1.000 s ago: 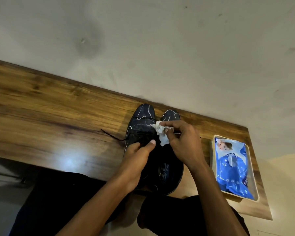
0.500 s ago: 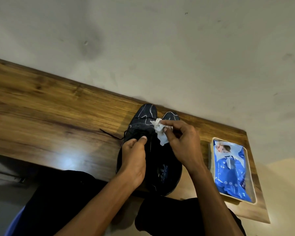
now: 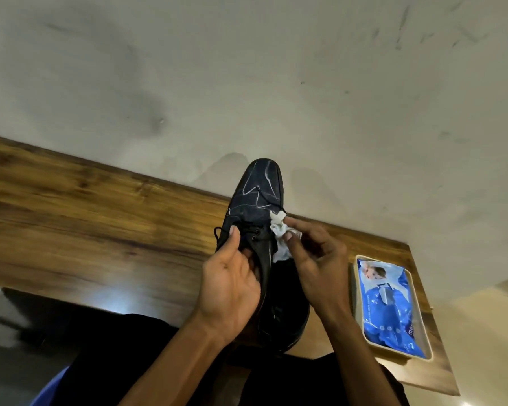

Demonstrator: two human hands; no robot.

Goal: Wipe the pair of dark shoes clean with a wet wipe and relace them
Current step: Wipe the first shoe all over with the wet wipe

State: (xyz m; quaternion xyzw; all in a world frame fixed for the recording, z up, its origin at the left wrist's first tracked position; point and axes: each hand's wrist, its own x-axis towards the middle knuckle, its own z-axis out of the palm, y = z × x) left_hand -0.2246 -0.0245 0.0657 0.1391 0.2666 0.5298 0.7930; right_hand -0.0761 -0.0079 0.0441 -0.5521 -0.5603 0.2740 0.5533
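Nearest the desk's front edge, your dark-clad legs fill the bottom of the view, and both forearms reach up over them toward the middle of the desk (image 3: 79, 218). Your left hand (image 3: 232, 285) is curled around the raised shoe (image 3: 254, 212), palm turned toward you, thumb pressed on the lacing area beside the eyelets and the other fingers wrapped along the shoe's side. That shoe is tilted up, its dark toe with pale streaks pointing away from you and overlapping the wall behind the desk's far edge. A loose black lace (image 3: 266, 197) trails across its toe, and another end loops out to the left of your thumb. Below it, at the front edge between your forearms, lies the second shoe (image 3: 289, 315), dark and mostly in shadow. Your right hand (image 3: 314, 259) pinches a crumpled white wet wipe (image 3: 280, 231) between thumb and fingertips, and the wipe touches the right side of the raised shoe just beside the eyelets. Near the desk's right end, a blue pack of wipes (image 3: 389, 306) lies in a shallow pale tray (image 3: 428, 351), well apart from the shoes.
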